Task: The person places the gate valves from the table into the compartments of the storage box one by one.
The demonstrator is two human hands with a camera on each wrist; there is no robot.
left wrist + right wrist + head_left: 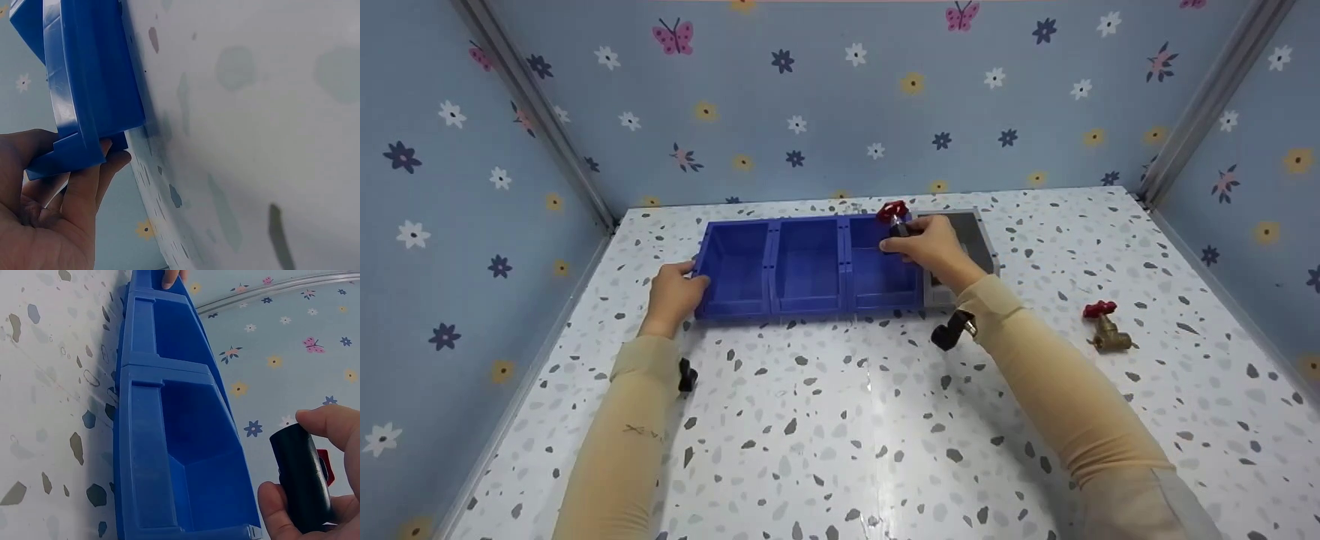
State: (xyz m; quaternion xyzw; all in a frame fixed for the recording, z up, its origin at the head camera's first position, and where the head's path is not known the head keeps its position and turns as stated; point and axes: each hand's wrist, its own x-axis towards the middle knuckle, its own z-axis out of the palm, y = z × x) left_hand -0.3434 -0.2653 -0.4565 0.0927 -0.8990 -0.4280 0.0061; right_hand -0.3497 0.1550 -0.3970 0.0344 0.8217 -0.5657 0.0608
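Note:
My right hand [936,246] pinches a valve with a red handwheel [893,211] and a dark body [301,478] between thumb and fingers. It holds the valve above the third blue bin [885,301], the one beside the grey bin [984,247]. In the right wrist view the dark part looks like a smooth cylinder, with a bit of red behind it. At the row's left end my left hand [671,296] grips the edge of the leftmost blue bin [95,126], its fingers curled round the corner. The insides of the blue bins show bare walls and floors.
A brass valve with a red handwheel [1108,336] lies on the speckled table [825,420] at the right. The middle blue bin [808,304] stands in the row between the other blue ones. Flower-patterned walls [840,97] enclose the back and both sides.

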